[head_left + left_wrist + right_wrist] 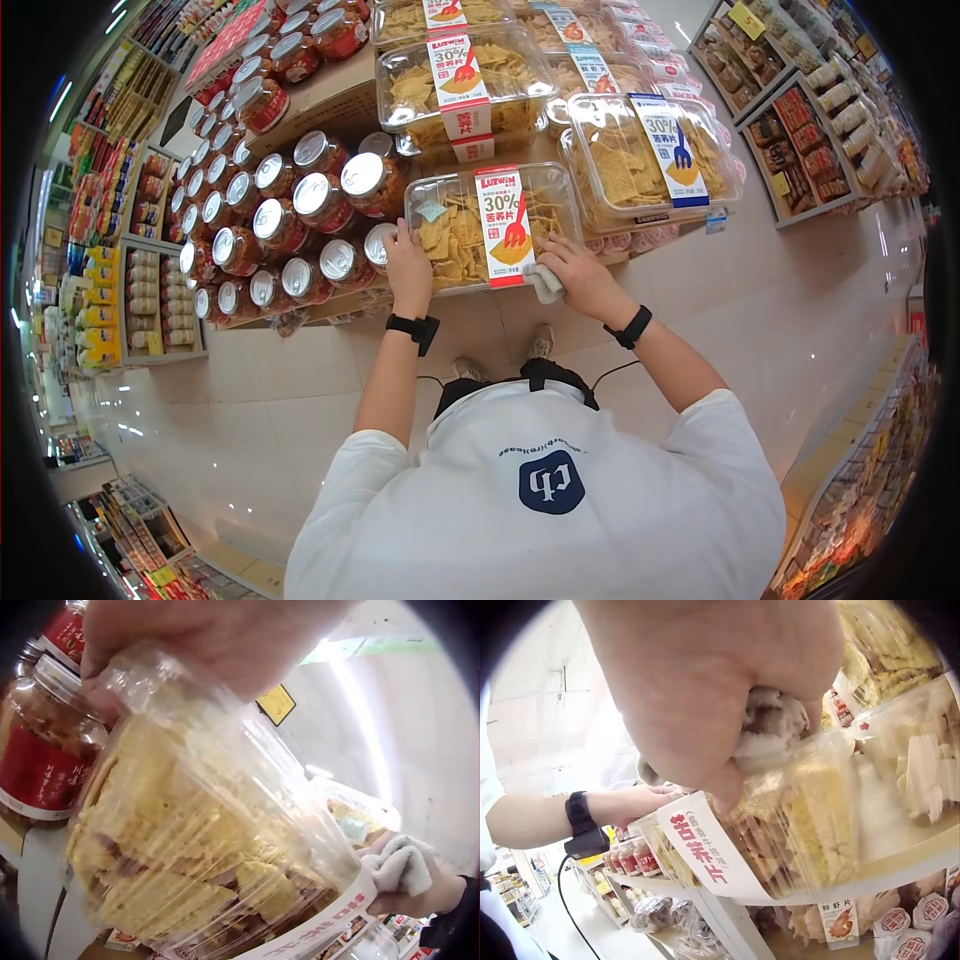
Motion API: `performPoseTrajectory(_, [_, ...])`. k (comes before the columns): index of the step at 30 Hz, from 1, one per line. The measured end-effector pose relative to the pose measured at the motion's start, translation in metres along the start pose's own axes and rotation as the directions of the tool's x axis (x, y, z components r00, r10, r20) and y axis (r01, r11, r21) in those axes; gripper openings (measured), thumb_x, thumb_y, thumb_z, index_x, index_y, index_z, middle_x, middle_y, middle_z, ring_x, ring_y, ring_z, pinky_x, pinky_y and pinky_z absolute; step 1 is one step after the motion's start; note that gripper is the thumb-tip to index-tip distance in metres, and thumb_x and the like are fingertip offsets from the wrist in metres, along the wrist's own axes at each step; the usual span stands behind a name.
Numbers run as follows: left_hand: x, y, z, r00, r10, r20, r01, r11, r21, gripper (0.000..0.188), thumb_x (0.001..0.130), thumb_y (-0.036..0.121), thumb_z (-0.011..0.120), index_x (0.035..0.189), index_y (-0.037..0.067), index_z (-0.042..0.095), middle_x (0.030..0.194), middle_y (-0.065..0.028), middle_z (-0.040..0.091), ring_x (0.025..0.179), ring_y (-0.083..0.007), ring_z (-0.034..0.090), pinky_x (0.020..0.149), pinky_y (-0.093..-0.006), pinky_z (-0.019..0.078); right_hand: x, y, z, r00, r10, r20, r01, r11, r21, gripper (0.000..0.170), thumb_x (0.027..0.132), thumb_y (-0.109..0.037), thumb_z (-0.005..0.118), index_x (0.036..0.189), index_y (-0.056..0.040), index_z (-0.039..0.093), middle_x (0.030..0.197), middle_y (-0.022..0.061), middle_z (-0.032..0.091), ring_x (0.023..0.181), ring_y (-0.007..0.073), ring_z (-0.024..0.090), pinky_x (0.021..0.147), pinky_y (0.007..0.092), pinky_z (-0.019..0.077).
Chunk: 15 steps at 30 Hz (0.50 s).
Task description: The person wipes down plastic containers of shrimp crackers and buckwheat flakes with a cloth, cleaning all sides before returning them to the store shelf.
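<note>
A clear plastic box of yellow chips (450, 232), with a red and white paper band, lies at the front edge of the display. My left hand (409, 272) grips its left side; the wrist view shows that hand (202, 645) over the box's corner, its fingertips partly hidden. At the front right, my right hand (583, 280) holds a crumpled grey-white cloth (545, 283) against the box. Up close, the cloth (769, 724) is bunched under the palm, with the thumb down at the box's edge.
Jars with silver lids (320, 195) crowd the left side. Stacked chip boxes (463, 85) stand behind, and another stack with a blue-and-white band (655, 150) is at the right. Shelves (800, 150) line the aisle across the tiled floor (700, 300).
</note>
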<state>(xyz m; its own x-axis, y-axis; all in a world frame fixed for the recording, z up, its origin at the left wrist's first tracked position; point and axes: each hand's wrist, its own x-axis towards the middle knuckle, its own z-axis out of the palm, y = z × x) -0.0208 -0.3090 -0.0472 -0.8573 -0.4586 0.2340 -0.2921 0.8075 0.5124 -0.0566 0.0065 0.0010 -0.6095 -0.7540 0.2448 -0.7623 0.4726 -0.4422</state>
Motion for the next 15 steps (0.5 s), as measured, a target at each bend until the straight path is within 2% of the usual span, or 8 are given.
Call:
performPoseTrajectory(3, [0.002, 0.004, -0.003, 0.998, 0.048, -0.039, -0.047, 0.999, 0.023, 0.043, 0.102, 0.022, 0.055, 0.138, -0.001, 0.053, 0.118, -0.0246, 0.055, 0.101, -0.0408, 0.06, 0.084, -0.0453, 0.0514, 0.004, 0.008, 0.005, 1.0, 0.024, -0.009, -0.024, 0.999, -0.022, 0.048, 0.07, 0.003, 0.073, 0.116, -0.0073, 0.06, 0.142, 0.0139, 0.054, 0.135, 0.038, 0.049, 0.111, 0.0485, 0.0417])
performPoseTrajectory(5, [0.0, 0.017, -0.02, 0.982, 0.184, -0.049, -0.168, 0.959, 0.229, 0.049, 0.097, 0.027, 0.062, 0.139, 0.003, 0.054, 0.122, -0.0215, 0.055, 0.111, -0.0397, 0.055, 0.09, -0.0503, 0.0482, 0.01, 0.012, 0.007, 0.999, 0.031, -0.022, -0.031, 0.999, -0.031, 0.05, 0.07, 0.004, 0.072, 0.117, -0.0067, 0.06, 0.142, 0.0145, 0.054, 0.134, 0.0381, 0.049, 0.111, 0.0482, 0.0413])
performPoseTrajectory(6, [-0.001, 0.022, -0.029, 0.982, 0.185, -0.05, -0.169, 0.958, 0.231, 0.049, 0.097, 0.027, 0.062, 0.139, 0.003, 0.054, 0.122, -0.0215, 0.055, 0.111, -0.0397, 0.055, 0.09, -0.0503, 0.0482, 0.013, 0.015, 0.008, 0.999, 0.034, -0.02, -0.034, 0.999, -0.038, 0.052, 0.069, 0.004, 0.072, 0.118, -0.0063, 0.059, 0.141, 0.015, 0.055, 0.135, 0.0385, 0.049, 0.112, 0.0483, 0.0408])
performPoseTrajectory(8, [-0.007, 0.029, -0.043, 0.947, 0.275, 0.167, -0.293, 0.951, 0.097, 0.061, 0.09, 0.031, 0.071, 0.144, 0.008, 0.053, 0.133, -0.0247, 0.051, 0.124, -0.0429, 0.049, 0.103, -0.0534, 0.0413, 0.018, 0.023, 0.011, 0.999, 0.04, -0.022, -0.041, 0.998, -0.045, 0.054, 0.068, 0.005, 0.072, 0.119, -0.006, 0.059, 0.141, 0.0155, 0.055, 0.135, 0.0389, 0.048, 0.112, 0.0485, 0.0403])
performPoseTrajectory(9, [-0.011, 0.027, -0.045, 0.946, 0.278, 0.168, -0.296, 0.95, 0.097, 0.061, 0.09, 0.031, 0.071, 0.144, 0.008, 0.053, 0.133, -0.0247, 0.051, 0.124, -0.0429, 0.049, 0.103, -0.0534, 0.0413, 0.019, 0.026, 0.012, 0.999, 0.046, -0.028, -0.047, 0.998, -0.045, 0.055, 0.067, 0.005, 0.073, 0.119, -0.0059, 0.059, 0.14, 0.0155, 0.055, 0.135, 0.0389, 0.048, 0.113, 0.0482, 0.0399])
performPoseTrajectory(11, [-0.017, 0.024, -0.047, 0.828, 0.465, 0.313, -0.499, 0.866, 0.032, 0.074, 0.084, 0.031, 0.077, 0.15, 0.013, 0.047, 0.15, -0.0254, 0.041, 0.139, -0.0464, 0.038, 0.113, -0.0541, 0.0356, 0.019, 0.031, 0.014, 0.998, 0.053, -0.035, -0.054, 0.998, -0.044, 0.056, 0.066, 0.005, 0.073, 0.119, -0.0059, 0.059, 0.14, 0.0155, 0.055, 0.136, 0.039, 0.048, 0.114, 0.048, 0.0394])
performPoseTrajectory(12, [-0.018, 0.022, -0.044, 0.827, 0.466, 0.314, -0.5, 0.865, 0.033, 0.074, 0.084, 0.031, 0.077, 0.15, 0.013, 0.047, 0.15, -0.0254, 0.041, 0.139, -0.0464, 0.038, 0.113, -0.0541, 0.0356, 0.019, 0.032, 0.015, 0.998, 0.044, -0.037, -0.046, 0.998, -0.047, 0.056, 0.066, 0.005, 0.073, 0.119, -0.0059, 0.058, 0.141, 0.0159, 0.055, 0.136, 0.0395, 0.047, 0.114, 0.0478, 0.039])
performPoseTrajectory(15, [-0.018, 0.012, -0.032, 0.8, 0.465, 0.379, -0.531, 0.842, 0.089, 0.084, 0.079, 0.025, 0.081, 0.153, 0.016, 0.041, 0.158, -0.0245, 0.031, 0.147, -0.0462, 0.027, 0.118, -0.0543, 0.0297, 0.019, 0.03, 0.017, 0.998, 0.044, -0.048, -0.046, 0.998, -0.05, 0.056, 0.066, 0.005, 0.073, 0.119, -0.006, 0.058, 0.142, 0.0165, 0.054, 0.137, 0.0402, 0.047, 0.115, 0.0476, 0.0385])
